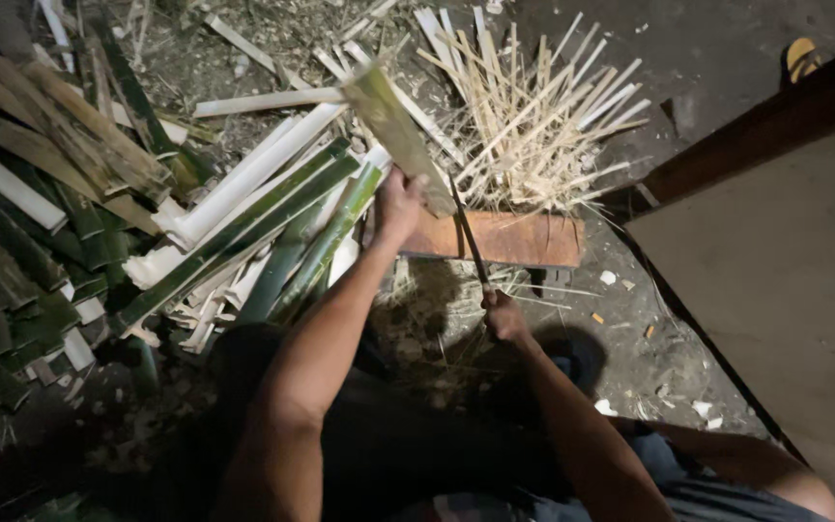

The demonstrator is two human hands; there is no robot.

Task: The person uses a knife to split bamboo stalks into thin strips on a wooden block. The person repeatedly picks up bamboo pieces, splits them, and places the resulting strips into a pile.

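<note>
My left hand (399, 205) grips a split green bamboo piece (393, 130), holding it upright and tilted over a reddish wooden block (514, 239). My right hand (504, 314) is closed on the handle of a long dark knife (468, 232), whose blade rests against the lower edge of the bamboo piece. Behind the block lies a heap of thin pale bamboo slivers (533, 116).
Long green and pale split bamboo strips (244, 222) are piled on the ground at left. A large flat board with a dark wooden edge (785, 261) stands at right. Shavings and chips litter the dirt floor; a yellow sandal (801, 56) lies at top right.
</note>
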